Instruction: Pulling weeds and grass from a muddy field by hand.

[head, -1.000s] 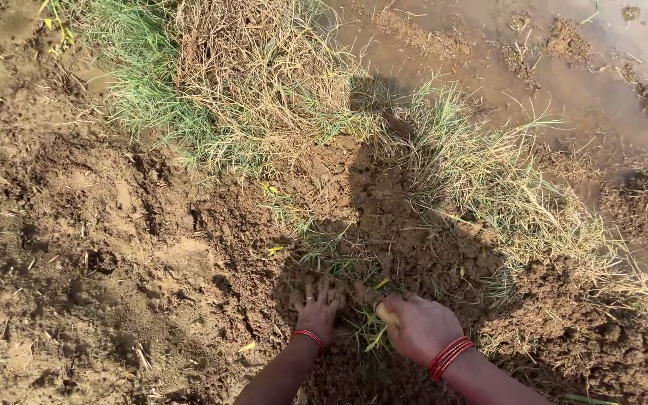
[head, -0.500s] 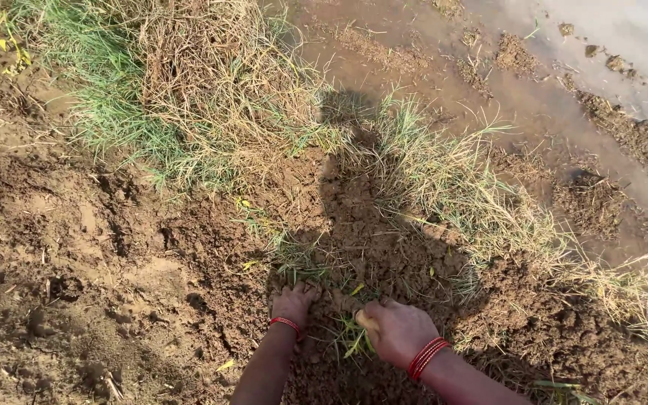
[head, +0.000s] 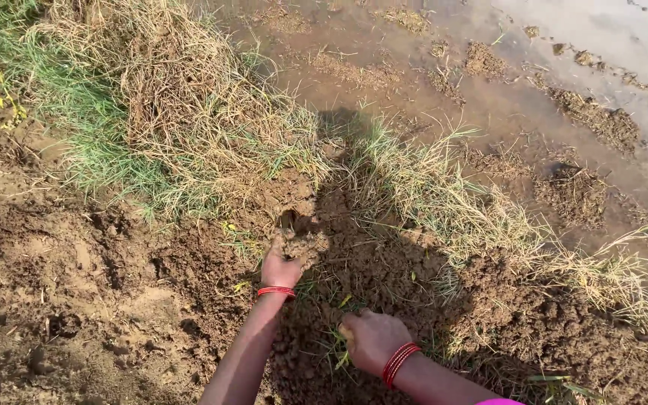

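At the bottom of the frame the right hand is curling closed, knuckles up, on the loose brown soil, beside a few green grass blades sticking up just left of it; whether it is gripping any of them I cannot tell. Red bangles are circling its wrist. A little higher and to the left, the left hand is reaching forward, its fingers closing around a crumbly clod of earth at the centre of the frame, a red bangle sitting on that wrist too. The person's shadow is lying across the dug ground here. Farther up, a band of dry and green grass is running from upper left toward the right edge, and beyond it muddy water is filling the upper right
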